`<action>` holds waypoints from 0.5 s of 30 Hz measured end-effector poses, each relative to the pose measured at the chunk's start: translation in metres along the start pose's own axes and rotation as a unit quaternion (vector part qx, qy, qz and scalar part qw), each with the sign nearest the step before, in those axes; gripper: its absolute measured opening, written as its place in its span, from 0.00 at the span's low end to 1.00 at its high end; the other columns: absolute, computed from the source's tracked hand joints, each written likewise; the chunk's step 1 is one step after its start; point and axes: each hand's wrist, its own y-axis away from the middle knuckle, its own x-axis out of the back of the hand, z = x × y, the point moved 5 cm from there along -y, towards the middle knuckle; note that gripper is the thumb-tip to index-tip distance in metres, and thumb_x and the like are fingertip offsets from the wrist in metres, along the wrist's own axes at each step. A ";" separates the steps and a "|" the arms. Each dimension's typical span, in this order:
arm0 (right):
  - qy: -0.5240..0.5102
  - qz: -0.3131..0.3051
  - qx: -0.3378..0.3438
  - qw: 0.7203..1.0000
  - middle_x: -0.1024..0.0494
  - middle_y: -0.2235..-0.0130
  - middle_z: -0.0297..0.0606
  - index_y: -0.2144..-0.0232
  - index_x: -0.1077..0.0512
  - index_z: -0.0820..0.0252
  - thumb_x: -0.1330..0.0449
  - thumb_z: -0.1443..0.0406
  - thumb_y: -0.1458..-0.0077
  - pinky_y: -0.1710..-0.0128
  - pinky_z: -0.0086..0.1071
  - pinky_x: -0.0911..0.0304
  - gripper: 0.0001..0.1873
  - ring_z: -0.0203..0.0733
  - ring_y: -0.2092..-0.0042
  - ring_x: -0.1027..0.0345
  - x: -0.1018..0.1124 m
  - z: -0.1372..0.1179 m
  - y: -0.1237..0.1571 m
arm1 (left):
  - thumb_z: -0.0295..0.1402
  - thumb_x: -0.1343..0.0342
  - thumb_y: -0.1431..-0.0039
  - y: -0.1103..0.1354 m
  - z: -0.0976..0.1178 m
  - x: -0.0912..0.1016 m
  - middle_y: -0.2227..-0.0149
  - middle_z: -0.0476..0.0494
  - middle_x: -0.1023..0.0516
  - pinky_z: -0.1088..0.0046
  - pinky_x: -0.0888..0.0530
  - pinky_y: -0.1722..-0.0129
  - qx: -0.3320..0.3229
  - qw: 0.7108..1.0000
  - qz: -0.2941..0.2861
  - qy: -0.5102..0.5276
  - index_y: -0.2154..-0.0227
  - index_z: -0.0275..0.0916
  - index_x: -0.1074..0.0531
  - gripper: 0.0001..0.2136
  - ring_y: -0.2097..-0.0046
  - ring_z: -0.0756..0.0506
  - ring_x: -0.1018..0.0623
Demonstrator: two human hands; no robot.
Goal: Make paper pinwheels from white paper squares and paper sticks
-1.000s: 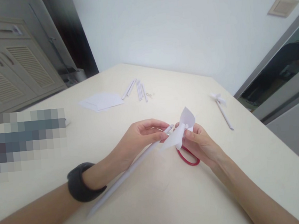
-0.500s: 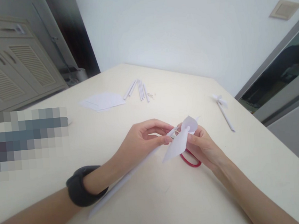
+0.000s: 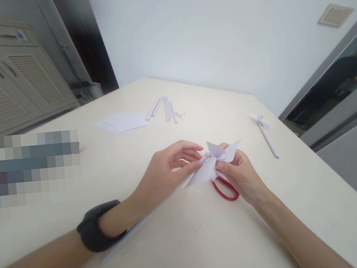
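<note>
My right hand is closed on a white paper pinwheel, pinching it near its centre, with its folded blades facing me. A long rolled paper stick runs from the lower left up under my left wrist toward the pinwheel. The fingers of my left hand close around the stick's upper end, right beside the blades. Just where stick and pinwheel meet is partly hidden by fingers and paper. Under my right hand, scissors with a red handle lie on the table, their blades covered.
On the cream table, a stack of white paper and several rolled paper sticks lie farther back, near small bits. Another pinwheel on a stick lies at right. A blurred patch covers the left side.
My right hand has turned the pinwheel, so its blades now spread open toward me. My left index finger has lifted slightly from the stick's end.
</note>
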 end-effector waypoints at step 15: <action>-0.023 -0.030 -0.013 0.999 0.25 0.59 0.39 0.61 0.30 0.58 0.39 0.62 0.48 0.54 0.36 0.42 0.11 0.43 0.56 0.34 -0.003 0.003 -0.002 | 0.32 0.44 0.45 0.002 0.005 -0.003 0.62 0.45 0.25 0.71 0.27 0.61 -0.055 0.998 -0.002 -0.025 0.58 0.40 0.34 0.12 0.59 0.46 0.25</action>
